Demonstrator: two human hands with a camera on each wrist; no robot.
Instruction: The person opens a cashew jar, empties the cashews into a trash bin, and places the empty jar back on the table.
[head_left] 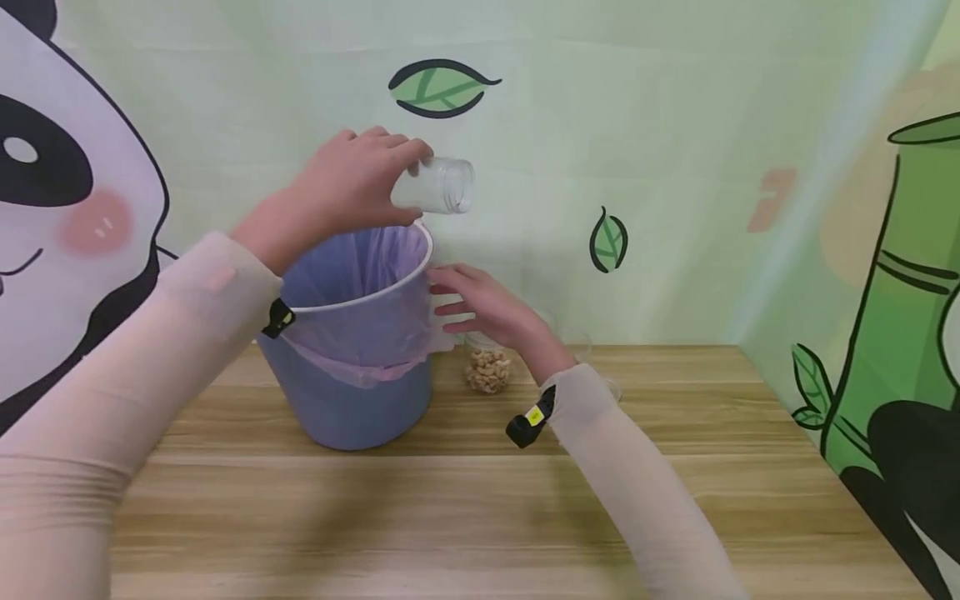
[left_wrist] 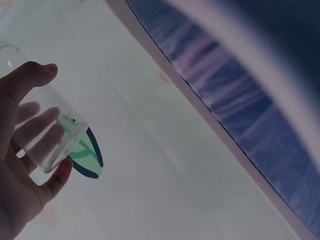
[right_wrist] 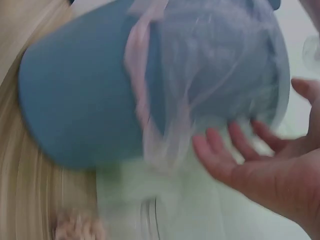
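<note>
My left hand [head_left: 348, 179] grips a clear jar [head_left: 444, 185] by its base end, above the bin's far right rim. The jar lies on its side in the air, its mouth to the right. In the left wrist view a few dark specks show near its base. Below stands a blue bin [head_left: 352, 417] with a thin pinkish liner [head_left: 360, 354] folded over its rim. Beside the bin's right side is my right hand [head_left: 491, 308], fingers spread and holding nothing. Its fingertips are close to the liner; contact is unclear.
A clear jar of cashews [head_left: 487, 371] stands on the wooden table [head_left: 480, 517], right of the bin and partly behind my right hand. Behind my right wrist, clear rounded edges [head_left: 615, 388] show. A printed cloth backdrop [head_left: 540, 108] closes off the back.
</note>
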